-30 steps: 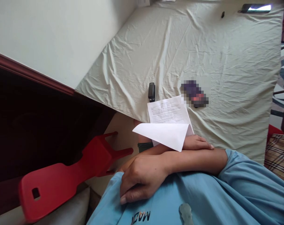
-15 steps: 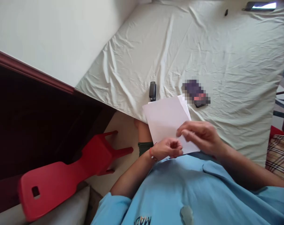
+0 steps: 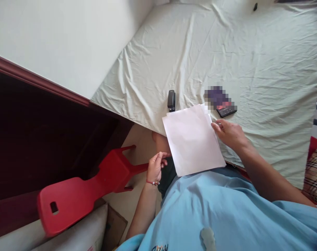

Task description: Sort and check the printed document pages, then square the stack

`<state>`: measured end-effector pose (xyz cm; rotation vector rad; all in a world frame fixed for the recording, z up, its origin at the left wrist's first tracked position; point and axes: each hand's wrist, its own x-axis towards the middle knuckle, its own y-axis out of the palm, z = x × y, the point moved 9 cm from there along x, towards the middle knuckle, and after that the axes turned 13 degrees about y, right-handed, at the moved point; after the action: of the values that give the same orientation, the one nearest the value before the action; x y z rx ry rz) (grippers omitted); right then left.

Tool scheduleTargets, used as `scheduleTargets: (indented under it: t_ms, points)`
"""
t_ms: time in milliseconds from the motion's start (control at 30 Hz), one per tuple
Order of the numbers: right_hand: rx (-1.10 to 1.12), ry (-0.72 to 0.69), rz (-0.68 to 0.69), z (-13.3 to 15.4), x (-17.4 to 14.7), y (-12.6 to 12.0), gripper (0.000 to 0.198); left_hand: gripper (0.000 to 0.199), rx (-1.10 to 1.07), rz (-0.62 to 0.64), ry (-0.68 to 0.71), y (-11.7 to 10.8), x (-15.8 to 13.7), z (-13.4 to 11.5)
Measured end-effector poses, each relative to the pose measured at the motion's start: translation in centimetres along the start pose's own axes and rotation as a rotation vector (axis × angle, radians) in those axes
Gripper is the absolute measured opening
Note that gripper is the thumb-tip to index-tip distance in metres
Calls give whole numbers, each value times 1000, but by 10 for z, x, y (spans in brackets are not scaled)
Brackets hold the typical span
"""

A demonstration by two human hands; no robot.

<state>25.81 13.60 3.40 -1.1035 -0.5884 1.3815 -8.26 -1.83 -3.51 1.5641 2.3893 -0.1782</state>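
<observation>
White sheets of paper lie in a loose stack at the bed's edge, partly over my lap, with lower sheets showing at the top and right. My left hand is just left of the stack, its fingers loosely bent and apart, holding nothing. At the stack's right edge, my right hand has its thumb and forefinger slightly apart; whether they touch the paper is hard to tell. A black stapler stands just beyond the top left corner of the sheets.
A phone, partly blurred, rests on the pale bedsheet past the paper. To the left are a red plastic chair and a dark wooden panel. A small dark object lies far back.
My hands have moved apart from above the paper: the left to its left side, the right to its right edge. The top sheet now lies more squarely over the others.
</observation>
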Motion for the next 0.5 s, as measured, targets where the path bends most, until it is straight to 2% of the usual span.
scheduleTargets:
  t_ms: [133,233,300,333,500]
  points:
    - [147,31,93,13,9,16,47,47,-171,89,3,38,0,3]
    - [210,5,129,20,10,25,32,50,-298,111,-108,56,-1,9]
    - [238,-42,169,25,6,31,19,51,-317,76,-205,58,-2,17]
    - [262,-68,198,28,4,33,19,51,-314,59,-237,57,-2,20]
    - [410,-201,289,44,-7,34,35,48,-309,21,-236,40,1,24]
